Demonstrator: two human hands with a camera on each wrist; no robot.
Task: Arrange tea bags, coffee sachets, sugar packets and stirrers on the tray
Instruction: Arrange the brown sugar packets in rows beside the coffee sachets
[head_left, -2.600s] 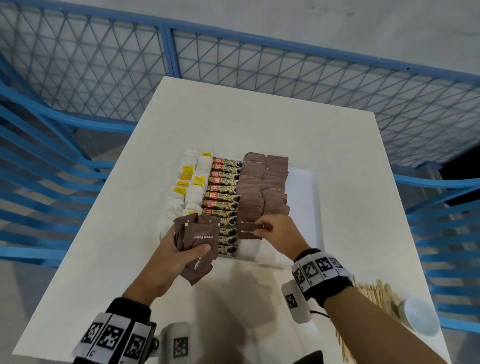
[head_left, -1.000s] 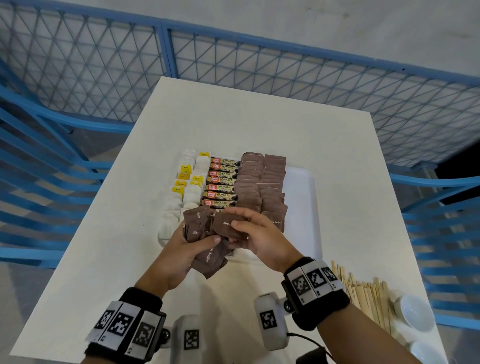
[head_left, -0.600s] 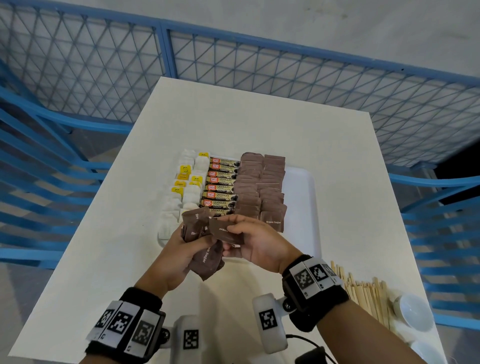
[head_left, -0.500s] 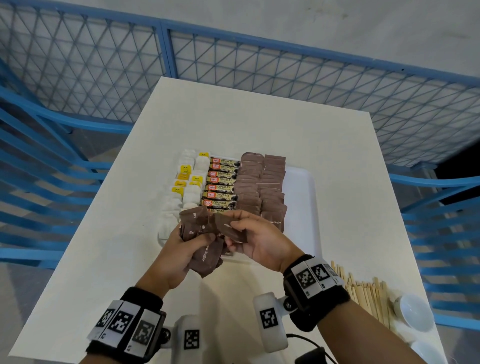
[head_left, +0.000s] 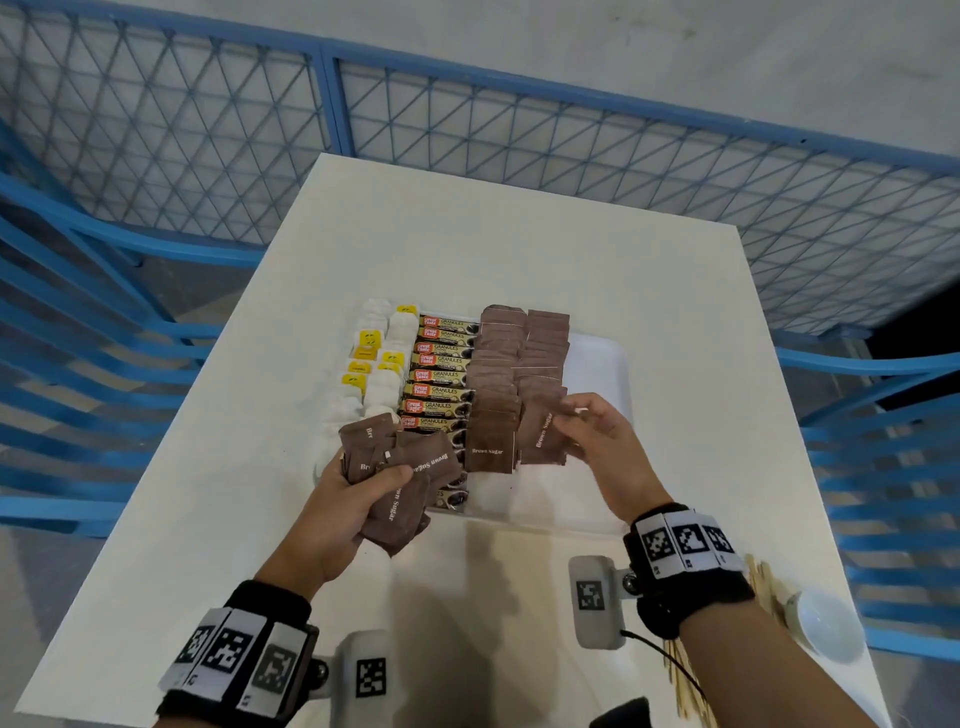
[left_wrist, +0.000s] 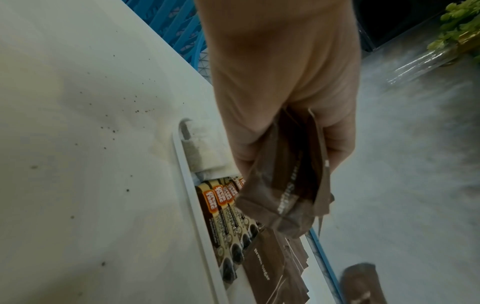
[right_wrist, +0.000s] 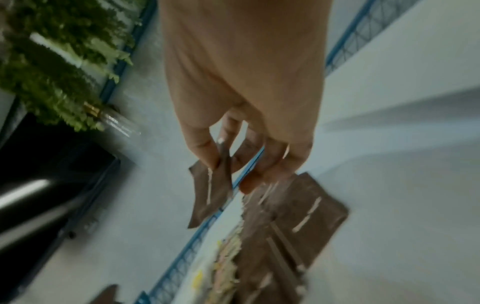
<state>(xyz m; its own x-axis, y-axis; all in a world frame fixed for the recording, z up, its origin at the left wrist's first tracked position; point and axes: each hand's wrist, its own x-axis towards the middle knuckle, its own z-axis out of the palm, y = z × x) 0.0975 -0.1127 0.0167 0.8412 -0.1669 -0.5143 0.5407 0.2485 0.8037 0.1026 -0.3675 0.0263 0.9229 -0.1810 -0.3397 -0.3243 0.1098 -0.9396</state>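
Brown sugar packets lie in two rows on the white tray, right of the coffee sachets and tea bags; the left hand grips a fanned bunch over the tray's near edge; the right hand pinches one packet in its fingers above the right row; stirrers lie on the worktop.

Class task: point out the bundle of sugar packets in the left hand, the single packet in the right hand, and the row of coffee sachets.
Bundle of sugar packets (head_left: 402, 480): head view, on its printed front.
Single packet (head_left: 540, 434): head view, on its lettered face.
Row of coffee sachets (head_left: 441, 375): head view, on a middle sachet.
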